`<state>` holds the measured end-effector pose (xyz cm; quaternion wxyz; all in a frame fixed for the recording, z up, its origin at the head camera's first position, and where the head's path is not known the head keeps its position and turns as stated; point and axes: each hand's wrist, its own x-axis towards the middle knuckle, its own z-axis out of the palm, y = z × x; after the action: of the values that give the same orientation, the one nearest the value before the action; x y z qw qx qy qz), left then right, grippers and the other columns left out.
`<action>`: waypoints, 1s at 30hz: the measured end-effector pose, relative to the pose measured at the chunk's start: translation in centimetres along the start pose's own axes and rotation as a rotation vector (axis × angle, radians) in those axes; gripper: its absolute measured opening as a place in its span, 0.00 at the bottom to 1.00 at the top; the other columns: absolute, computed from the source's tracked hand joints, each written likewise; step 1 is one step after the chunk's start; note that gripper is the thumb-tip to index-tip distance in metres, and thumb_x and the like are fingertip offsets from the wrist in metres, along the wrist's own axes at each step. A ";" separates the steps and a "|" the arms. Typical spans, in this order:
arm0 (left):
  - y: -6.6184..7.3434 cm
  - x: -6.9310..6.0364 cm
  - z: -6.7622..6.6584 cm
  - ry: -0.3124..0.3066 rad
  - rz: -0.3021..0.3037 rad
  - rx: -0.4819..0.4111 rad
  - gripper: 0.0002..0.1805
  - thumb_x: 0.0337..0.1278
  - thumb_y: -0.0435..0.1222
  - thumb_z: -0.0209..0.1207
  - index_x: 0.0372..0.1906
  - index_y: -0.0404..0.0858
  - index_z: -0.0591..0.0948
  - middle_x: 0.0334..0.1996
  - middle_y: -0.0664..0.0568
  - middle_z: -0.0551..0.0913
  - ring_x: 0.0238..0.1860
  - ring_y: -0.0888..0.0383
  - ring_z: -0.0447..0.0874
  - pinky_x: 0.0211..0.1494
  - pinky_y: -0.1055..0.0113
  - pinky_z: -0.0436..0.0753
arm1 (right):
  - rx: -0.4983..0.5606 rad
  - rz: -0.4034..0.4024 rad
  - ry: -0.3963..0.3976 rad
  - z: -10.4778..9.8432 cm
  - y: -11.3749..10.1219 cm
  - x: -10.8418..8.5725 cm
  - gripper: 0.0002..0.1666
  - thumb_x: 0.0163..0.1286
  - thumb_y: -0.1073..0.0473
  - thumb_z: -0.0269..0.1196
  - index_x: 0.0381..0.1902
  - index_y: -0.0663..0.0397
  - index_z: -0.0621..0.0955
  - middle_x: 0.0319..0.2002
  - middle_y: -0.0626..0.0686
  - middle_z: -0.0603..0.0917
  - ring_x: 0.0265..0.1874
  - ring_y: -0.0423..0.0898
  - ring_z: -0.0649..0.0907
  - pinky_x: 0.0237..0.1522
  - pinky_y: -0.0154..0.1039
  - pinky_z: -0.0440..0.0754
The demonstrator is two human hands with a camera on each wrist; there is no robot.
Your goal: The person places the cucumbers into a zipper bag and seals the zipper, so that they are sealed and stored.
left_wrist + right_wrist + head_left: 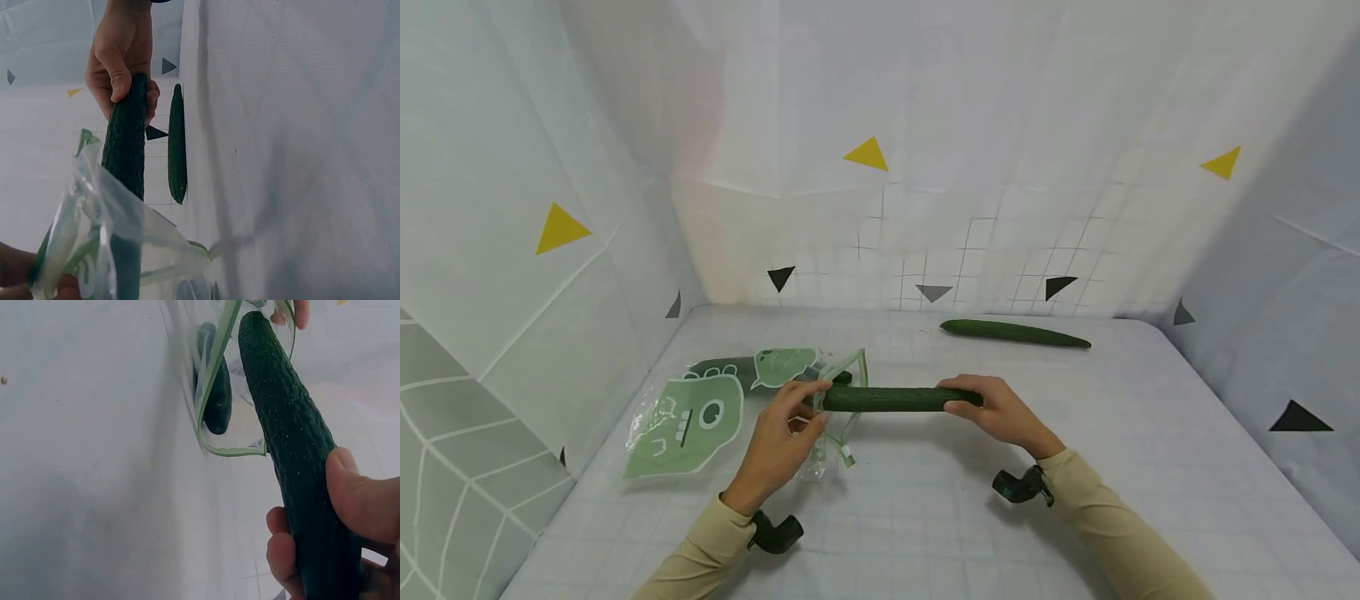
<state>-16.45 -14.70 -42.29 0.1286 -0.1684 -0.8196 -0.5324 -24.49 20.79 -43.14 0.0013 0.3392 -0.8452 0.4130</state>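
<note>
My right hand (1000,412) grips one end of a dark green cucumber (887,400), thumb on one side and fingers on the other. The cucumber lies level above the table, its left end at the mouth of a clear plastic zip bag (688,433) with green cartoon prints. My left hand (778,446) pinches the bag near its green-edged opening. In the left wrist view, the cucumber's lower part shows through the bag's film (169,244). Another cucumber (217,406) lies within the bag, partly hidden by the prints in the head view.
A further cucumber (1015,333) lies at the back right of the white table (910,533). White sheeting (1000,100) with yellow and black triangles stands behind and at both sides. Each wrist bears a small black camera (1022,485).
</note>
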 end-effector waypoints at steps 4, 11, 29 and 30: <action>-0.1 0.0 0.0 -0.001 0.005 -0.001 0.24 0.68 0.26 0.65 0.67 0.42 0.81 0.55 0.47 0.79 0.40 0.57 0.83 0.42 0.61 0.84 | -0.014 -0.002 -0.004 0.6 -0.1 0.4 0.24 0.76 0.57 0.66 0.64 0.64 0.82 0.60 0.58 0.84 0.62 0.59 0.80 0.61 0.57 0.78; -0.2 0.0 -0.1 -0.006 0.021 0.002 0.25 0.69 0.27 0.64 0.67 0.47 0.81 0.57 0.44 0.79 0.39 0.57 0.82 0.43 0.60 0.84 | -0.039 -0.010 -0.006 2.3 -0.3 1.1 0.25 0.77 0.54 0.66 0.64 0.64 0.82 0.59 0.58 0.84 0.60 0.58 0.82 0.59 0.55 0.79; -0.2 -0.2 0.0 -0.010 0.016 0.009 0.25 0.68 0.25 0.64 0.67 0.45 0.81 0.58 0.42 0.78 0.39 0.57 0.82 0.44 0.59 0.84 | -0.064 0.029 -0.009 5.5 -1.4 2.7 0.26 0.77 0.55 0.65 0.64 0.67 0.81 0.59 0.60 0.84 0.60 0.59 0.82 0.59 0.55 0.79; -0.2 -0.2 0.0 -0.011 0.016 0.010 0.25 0.68 0.25 0.64 0.67 0.45 0.81 0.58 0.42 0.78 0.39 0.57 0.82 0.44 0.58 0.84 | -0.064 0.027 -0.009 5.6 -1.5 2.8 0.26 0.77 0.55 0.65 0.64 0.67 0.81 0.59 0.60 0.84 0.60 0.59 0.82 0.60 0.55 0.79</action>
<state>-16.35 -14.77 -42.49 0.1293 -0.1771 -0.8215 -0.5264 -24.24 14.61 -44.97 0.0027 0.3292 -0.8625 0.3844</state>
